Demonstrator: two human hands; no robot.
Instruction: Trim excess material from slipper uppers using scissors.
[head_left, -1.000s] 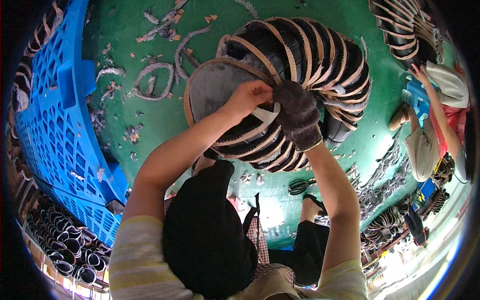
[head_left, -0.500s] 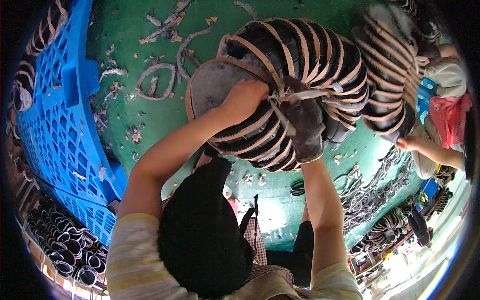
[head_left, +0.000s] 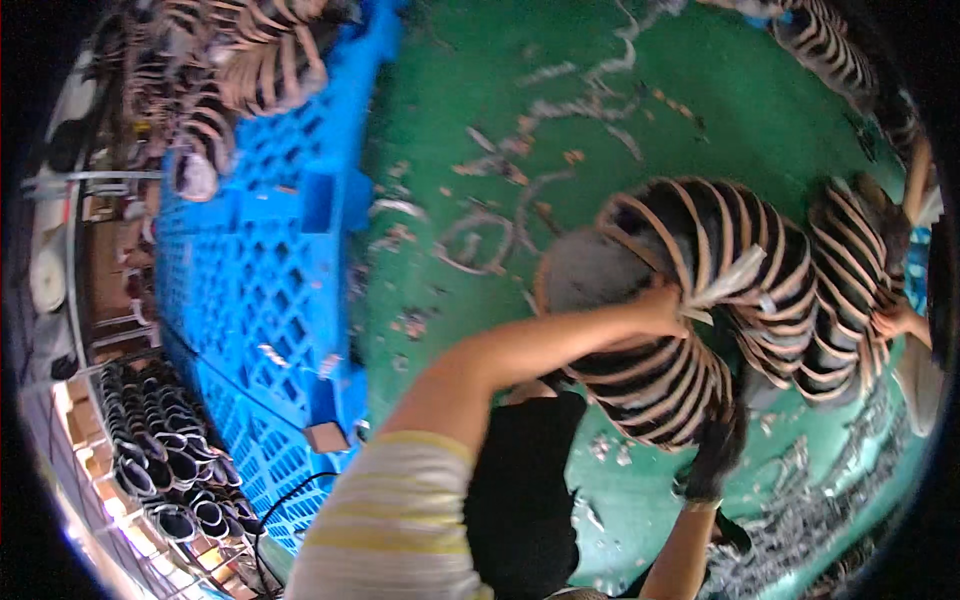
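A thick curved bundle of nested black pieces (head_left: 690,215), which look like fur-lined shoe uppers with tan edges, lies on the green floor. Its end piece shows a grey fuzzy lining (head_left: 595,275). My bare left hand (head_left: 658,312) reaches over that end and is closed at the inner side of the curve. From its fingers a whitish tie strip (head_left: 735,280) sticks out to the upper right. My right hand (head_left: 715,455), in a dark glove, is against the bundle's near right side; its fingers blur into the dark pieces.
A blue plastic pallet (head_left: 250,250) lies at the left, with similar bundles (head_left: 265,70) on its far end. Scraps and a grey ring-shaped offcut (head_left: 475,242) litter the green floor (head_left: 450,350). At the right, another person's hand (head_left: 895,320) touches a second bundle (head_left: 845,270).
The view has turned left, so the bundle sits lower and further right in the picture. My right hand has left the strip at the curve's inside for the bundle's near side.
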